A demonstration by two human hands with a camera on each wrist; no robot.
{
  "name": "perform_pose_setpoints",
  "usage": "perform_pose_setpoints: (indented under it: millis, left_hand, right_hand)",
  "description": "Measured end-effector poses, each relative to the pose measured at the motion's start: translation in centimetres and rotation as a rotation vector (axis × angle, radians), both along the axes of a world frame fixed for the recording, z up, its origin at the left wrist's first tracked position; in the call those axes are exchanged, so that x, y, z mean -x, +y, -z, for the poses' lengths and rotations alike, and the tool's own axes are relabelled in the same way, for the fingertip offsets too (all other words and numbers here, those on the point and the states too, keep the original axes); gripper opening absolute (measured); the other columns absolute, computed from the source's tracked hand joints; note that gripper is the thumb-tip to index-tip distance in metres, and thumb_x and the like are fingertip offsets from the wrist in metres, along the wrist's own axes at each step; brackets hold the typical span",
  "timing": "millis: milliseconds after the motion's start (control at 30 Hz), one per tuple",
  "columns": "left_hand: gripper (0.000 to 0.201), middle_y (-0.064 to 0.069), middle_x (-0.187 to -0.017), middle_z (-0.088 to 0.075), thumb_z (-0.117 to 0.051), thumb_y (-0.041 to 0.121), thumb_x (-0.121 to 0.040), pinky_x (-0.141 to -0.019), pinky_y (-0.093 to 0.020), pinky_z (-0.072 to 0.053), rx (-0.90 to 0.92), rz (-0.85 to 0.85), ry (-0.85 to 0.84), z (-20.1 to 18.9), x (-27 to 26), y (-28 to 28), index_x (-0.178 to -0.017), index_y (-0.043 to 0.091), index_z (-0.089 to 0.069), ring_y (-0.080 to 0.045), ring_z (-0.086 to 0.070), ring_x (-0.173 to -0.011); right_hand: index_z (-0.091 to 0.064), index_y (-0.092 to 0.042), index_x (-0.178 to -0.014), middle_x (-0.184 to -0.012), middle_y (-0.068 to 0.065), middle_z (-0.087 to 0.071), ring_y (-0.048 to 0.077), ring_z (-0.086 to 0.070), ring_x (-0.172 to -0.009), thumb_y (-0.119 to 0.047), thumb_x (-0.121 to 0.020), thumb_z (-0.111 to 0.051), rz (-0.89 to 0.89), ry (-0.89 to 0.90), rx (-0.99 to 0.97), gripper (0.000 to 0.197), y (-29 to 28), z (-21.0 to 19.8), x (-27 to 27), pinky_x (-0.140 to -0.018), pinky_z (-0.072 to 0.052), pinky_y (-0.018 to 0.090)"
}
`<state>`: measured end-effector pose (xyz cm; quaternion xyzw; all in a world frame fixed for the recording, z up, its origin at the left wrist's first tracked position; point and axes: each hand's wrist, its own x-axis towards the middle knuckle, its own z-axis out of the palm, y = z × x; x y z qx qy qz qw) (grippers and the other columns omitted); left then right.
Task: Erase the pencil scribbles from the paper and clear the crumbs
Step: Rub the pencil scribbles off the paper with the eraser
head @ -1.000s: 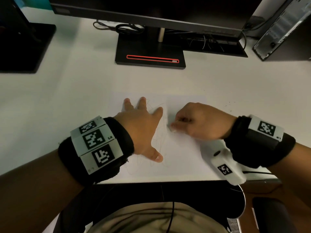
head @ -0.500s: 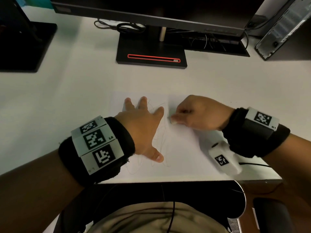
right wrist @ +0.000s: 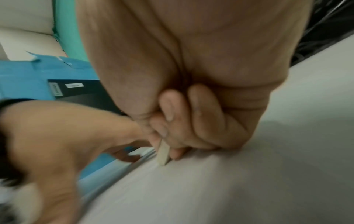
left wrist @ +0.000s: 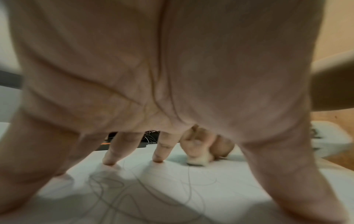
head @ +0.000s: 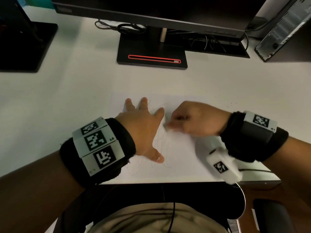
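A white sheet of paper (head: 183, 157) lies on the white desk near its front edge, with thin pencil scribbles (head: 159, 143) across its middle and lower left. My left hand (head: 143, 128) lies flat on the paper's left part, fingers spread and pressing it down; the scribbles (left wrist: 118, 195) run under its palm. My right hand (head: 193, 120) pinches a small pale eraser (right wrist: 163, 153) between thumb and fingers. The eraser (left wrist: 198, 160) tip touches the paper just right of my left index finger. The right hand is motion-blurred.
A black monitor base (head: 152, 52) with a red-outlined slot stands behind the paper, with cables (head: 127, 28) behind it. Another black stand (head: 25, 46) is at the far left and a computer case (head: 282, 29) at the far right. Tiny dark specks (head: 231, 105) lie right of the paper.
My right hand with the eraser has slid back and forth over the paper's middle; now it is blurred from motion. The left hand stays pressed in the same place.
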<state>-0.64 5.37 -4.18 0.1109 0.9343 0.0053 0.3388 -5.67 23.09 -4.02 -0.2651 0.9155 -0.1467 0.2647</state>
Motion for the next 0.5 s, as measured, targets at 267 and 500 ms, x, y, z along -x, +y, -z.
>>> perform_pose_setpoints:
  millis: [267, 500]
  left_hand:
    - [0.133, -0.014, -0.164, 0.024, -0.074, 0.077, -0.065, -0.11, -0.062, -0.037, -0.005, 0.001, 0.001, 0.0, 0.0, 0.0, -0.157, 0.035, 0.012, -0.054, 0.016, -0.147]
    - [0.133, -0.013, -0.164, 0.026, -0.074, 0.077, -0.065, -0.109, -0.062, -0.039, 0.007, 0.001, -0.008, -0.1, 0.0, 0.1, -0.157, 0.036, 0.013, -0.054, 0.017, -0.147]
  right_hand:
    - [-0.055, -0.008, -0.064, -0.056, -0.001, -0.045, 0.012, -0.038, -0.052, -0.041, -0.096, -0.06, 0.0, -0.014, 0.0, 0.046, -0.2, 0.0, 0.2, -0.056, -0.038, 0.03]
    - [-0.053, -0.006, -0.063, -0.056, 0.001, -0.044, 0.013, -0.037, -0.052, -0.036, -0.097, -0.057, -0.01, 0.027, -0.003, 0.046, -0.6, 0.1, -0.1, -0.051, -0.034, 0.025]
